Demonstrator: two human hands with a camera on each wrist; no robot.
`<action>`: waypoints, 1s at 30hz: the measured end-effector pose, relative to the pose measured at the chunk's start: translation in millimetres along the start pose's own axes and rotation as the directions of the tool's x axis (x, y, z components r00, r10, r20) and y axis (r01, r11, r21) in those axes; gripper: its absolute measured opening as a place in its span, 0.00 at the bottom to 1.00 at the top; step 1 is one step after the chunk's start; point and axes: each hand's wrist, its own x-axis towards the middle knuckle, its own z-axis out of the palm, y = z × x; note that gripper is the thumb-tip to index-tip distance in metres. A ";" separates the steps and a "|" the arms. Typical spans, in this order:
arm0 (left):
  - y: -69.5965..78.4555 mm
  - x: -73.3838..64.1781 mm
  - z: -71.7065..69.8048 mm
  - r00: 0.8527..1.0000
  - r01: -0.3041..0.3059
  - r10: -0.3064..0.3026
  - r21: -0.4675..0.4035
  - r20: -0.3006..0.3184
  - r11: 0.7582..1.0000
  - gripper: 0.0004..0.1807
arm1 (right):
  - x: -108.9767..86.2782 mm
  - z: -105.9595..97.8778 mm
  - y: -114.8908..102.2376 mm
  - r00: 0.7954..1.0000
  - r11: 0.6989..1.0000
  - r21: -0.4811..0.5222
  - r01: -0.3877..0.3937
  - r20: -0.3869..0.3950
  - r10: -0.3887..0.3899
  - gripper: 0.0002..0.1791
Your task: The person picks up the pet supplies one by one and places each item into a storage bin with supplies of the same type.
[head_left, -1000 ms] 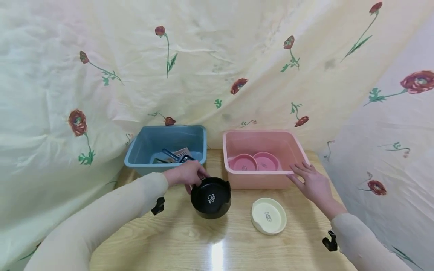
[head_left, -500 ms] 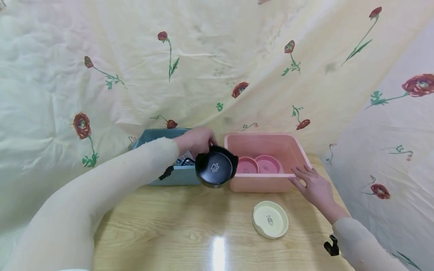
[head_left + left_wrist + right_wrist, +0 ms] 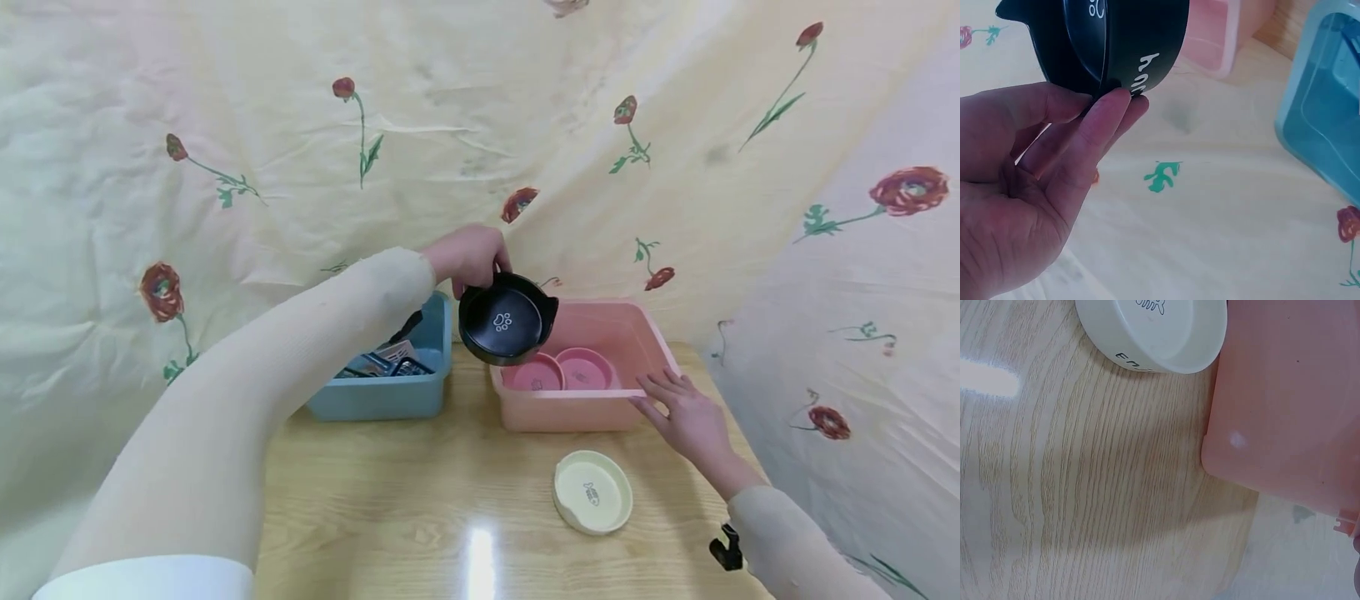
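Observation:
My left hand (image 3: 472,257) pinches the rim of a black pet bowl (image 3: 502,321) with a white paw print inside. The bowl is tilted, raised above the left front of the pink bin (image 3: 570,414). In the left wrist view, thumb and fingers grip the black wall (image 3: 1147,37), which has white lettering. My right hand (image 3: 690,421) touches the bin's front right rim with fingers spread. Inside the bin lie two pink bowls, one on the left (image 3: 534,375) and one beside it (image 3: 585,369). A cream bowl (image 3: 592,493) with a fish-bone print stands on the table before the bin.
A blue bin (image 3: 378,404) stands left of the pink one, holding several tools with dark and blue handles, partly hidden by my left sleeve. Both bins sit on the wooden table (image 3: 375,508) against a flowered cloth (image 3: 450,125).
My left hand has lifted the black bowl up and to the right, from in front of the bins to over the pink bin's left side. The right hand has stayed at the rim.

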 end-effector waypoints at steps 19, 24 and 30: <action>8.5 80.6 45.5 0.995 -0.099 0.099 -0.001 -0.005 0.995 0.27 | -0.9 -7.3 -1.0 0.999 0.999 -0.014 -0.033 0.027 0.034 0.28; 11.6 101.4 65.4 0.993 -0.114 0.114 0.026 0.003 0.993 0.27 | -0.7 -5.7 0.1 0.999 0.999 -0.019 -0.032 0.023 0.033 0.28; 8.9 116.9 86.1 0.996 -0.085 0.085 -0.009 0.028 0.996 0.26 | -0.2 -0.4 -1.1 1.000 1.000 -0.010 -0.012 -0.011 0.012 0.29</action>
